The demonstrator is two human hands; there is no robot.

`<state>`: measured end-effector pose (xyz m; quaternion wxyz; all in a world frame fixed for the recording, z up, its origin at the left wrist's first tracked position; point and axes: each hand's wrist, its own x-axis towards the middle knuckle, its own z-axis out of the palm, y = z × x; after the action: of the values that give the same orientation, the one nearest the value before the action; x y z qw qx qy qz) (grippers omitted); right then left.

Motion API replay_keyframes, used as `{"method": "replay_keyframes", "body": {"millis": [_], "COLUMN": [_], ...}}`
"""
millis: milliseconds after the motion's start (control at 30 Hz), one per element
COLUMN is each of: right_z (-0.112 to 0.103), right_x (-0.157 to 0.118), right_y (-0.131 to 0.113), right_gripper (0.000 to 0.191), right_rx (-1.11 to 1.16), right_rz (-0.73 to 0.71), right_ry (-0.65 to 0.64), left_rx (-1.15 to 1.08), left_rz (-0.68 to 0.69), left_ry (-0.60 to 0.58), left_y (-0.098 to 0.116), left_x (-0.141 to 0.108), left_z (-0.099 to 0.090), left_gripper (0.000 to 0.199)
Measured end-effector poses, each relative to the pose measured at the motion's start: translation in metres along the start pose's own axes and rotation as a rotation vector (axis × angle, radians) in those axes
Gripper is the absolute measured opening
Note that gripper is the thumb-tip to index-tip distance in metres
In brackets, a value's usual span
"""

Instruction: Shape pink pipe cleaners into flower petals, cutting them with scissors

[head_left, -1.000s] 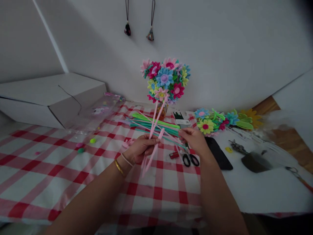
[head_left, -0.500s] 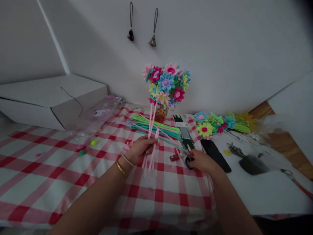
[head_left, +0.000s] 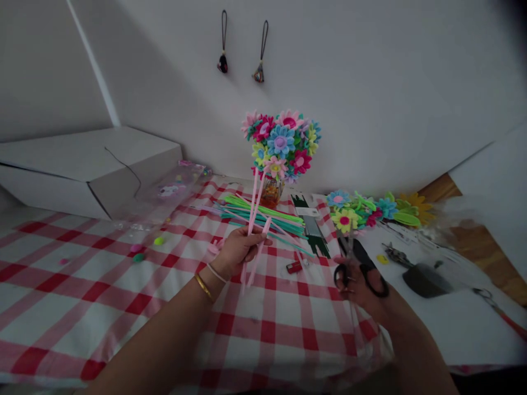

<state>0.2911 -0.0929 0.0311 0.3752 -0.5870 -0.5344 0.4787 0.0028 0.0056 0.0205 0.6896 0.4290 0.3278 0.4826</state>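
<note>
Several pink pipe cleaners [head_left: 256,206] stand up out of my left hand [head_left: 241,249], whose fingers are closed round them; their lower ends hang below it. My right hand [head_left: 358,285] is closed on black-handled scissors [head_left: 376,281], lifted over the table's right part with the blades pointing up and slightly blurred. Beyond my left hand lies a pile of green, teal and pink pipe cleaners [head_left: 267,215]. A small red object [head_left: 293,267] rests on the checked cloth between my hands. Pink curled pieces [head_left: 215,247] lie just left of my left hand.
A vase [head_left: 272,193] of fuzzy flowers [head_left: 281,140] stands at the back. Left are a white box [head_left: 135,175] and small pompoms [head_left: 158,241]. Rightward lie a black phone [head_left: 362,255], more flowers [head_left: 346,219], keys [head_left: 397,253] and a dark pouch [head_left: 427,280].
My right hand has picked the scissors up from beside the pipe cleaners and moved right with them. My left hand stays nearly in place, still holding the pink pipe cleaners.
</note>
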Motion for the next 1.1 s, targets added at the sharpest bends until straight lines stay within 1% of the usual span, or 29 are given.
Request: {"method": "replay_keyframes", "body": {"millis": [33,67,100,133,200,233,300,367,467,567,667,800,1000,1100], "right_z": [0.011,0.023,0.035,0.048,0.070,0.079,0.091,0.096,0.095,0.091,0.091,0.095,0.100,0.101], "right_x": [0.002,0.005,0.009,0.014,0.027,0.034,0.047,0.057,0.065,0.066,0.065,0.064,0.063,0.064], "right_y": [-0.007,-0.016,-0.025,-0.033,-0.049,-0.054,-0.061,-0.060,-0.050,-0.039,-0.034,-0.034,-0.034,-0.033], "right_gripper": [0.071,0.072,0.072,0.071,0.067,0.064,0.061,0.059,0.059,0.060,0.060,0.056,0.055,0.053], "right_rx": [0.189,0.315,0.393,0.443,0.522,0.549,0.582,0.610,0.636,0.650,0.659,0.678,0.701,0.717], "right_rz": [-0.012,0.003,0.027,0.045,0.063,0.057,0.050,0.038,0.039,0.037,0.029,0.073,0.083,0.060], "right_ry": [-0.156,-0.299,-0.423,-0.511,-0.645,-0.682,-0.703,-0.722,-0.769,-0.800,-0.818,-0.833,-0.818,-0.786], "left_rx": [0.013,0.026,0.041,0.058,0.097,0.116,0.148,0.164,0.158,0.145,0.141,0.118,0.086,0.080], "left_rz": [0.016,0.036,0.056,0.076,0.108,0.118,0.128,0.132,0.132,0.123,0.110,0.085,0.078,0.038], "left_ry": [0.010,0.023,0.039,0.058,0.099,0.116,0.139,0.157,0.193,0.200,0.175,0.117,0.079,0.048], "left_y": [0.001,0.002,0.003,0.004,0.006,0.007,0.008,0.008,0.006,0.003,0.002,0.000,-0.002,-0.003], "left_x": [0.000,0.000,0.000,-0.001,0.000,0.000,0.001,0.003,0.006,0.008,0.008,0.008,0.007,0.006], "left_z": [0.000,0.000,0.000,0.000,-0.002,-0.003,-0.004,-0.006,-0.009,-0.011,-0.012,-0.010,-0.009,-0.006], "left_gripper": [0.017,0.018,0.018,0.019,0.019,0.019,0.019,0.019,0.019,0.019,0.019,0.019,0.020,0.020]}}
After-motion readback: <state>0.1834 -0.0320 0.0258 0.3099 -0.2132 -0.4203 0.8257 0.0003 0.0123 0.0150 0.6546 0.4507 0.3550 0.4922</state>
